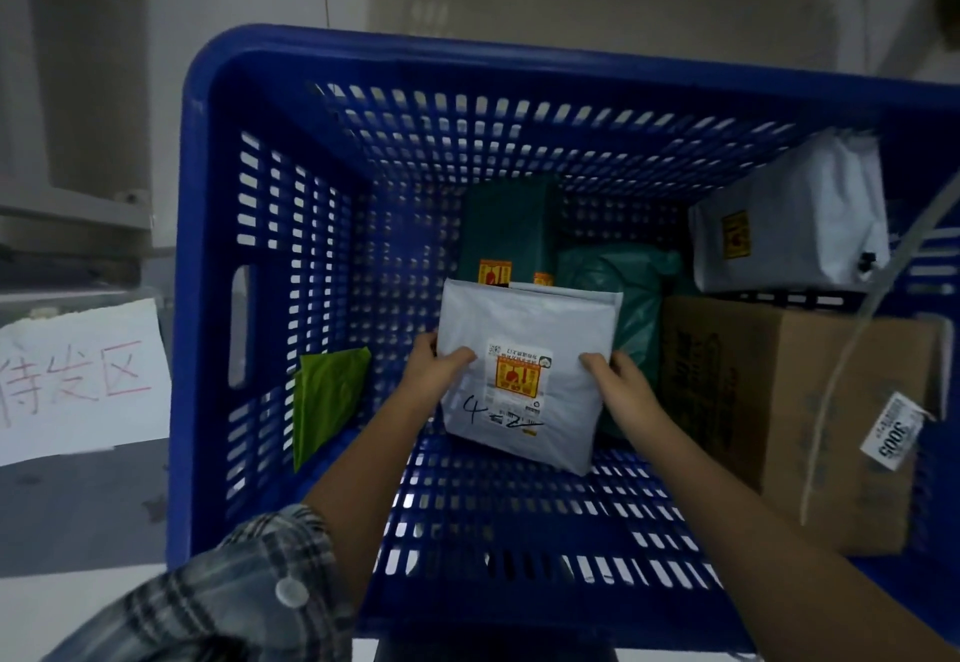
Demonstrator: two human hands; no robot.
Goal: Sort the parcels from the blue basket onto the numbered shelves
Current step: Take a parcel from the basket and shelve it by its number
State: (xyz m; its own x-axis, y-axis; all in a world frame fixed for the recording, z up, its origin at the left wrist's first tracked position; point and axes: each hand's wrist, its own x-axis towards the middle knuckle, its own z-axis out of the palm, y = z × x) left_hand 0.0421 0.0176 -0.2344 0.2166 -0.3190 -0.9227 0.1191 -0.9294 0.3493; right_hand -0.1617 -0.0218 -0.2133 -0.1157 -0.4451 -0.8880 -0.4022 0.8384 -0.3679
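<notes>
I look down into the blue basket [291, 225]. A grey mailer parcel [540, 318] with an orange label and handwritten "4" and "2" is held inside it. My left hand [434, 368] grips the parcel's left edge and my right hand [621, 383] grips its right edge. Behind the parcel lie a dark green parcel [506, 225] and a teal bag parcel [618, 266]. A bright green flat parcel [324, 396] leans against the left wall. A white parcel [795, 225] sits at the back right above a cardboard box [779, 401]. No shelves are in view.
A white paper sign [78, 375] with red handwriting hangs at the left of the basket. A grey cabinet or shelf unit [67, 90] stands at the upper left. A pale strap [852, 339] runs across the cardboard box.
</notes>
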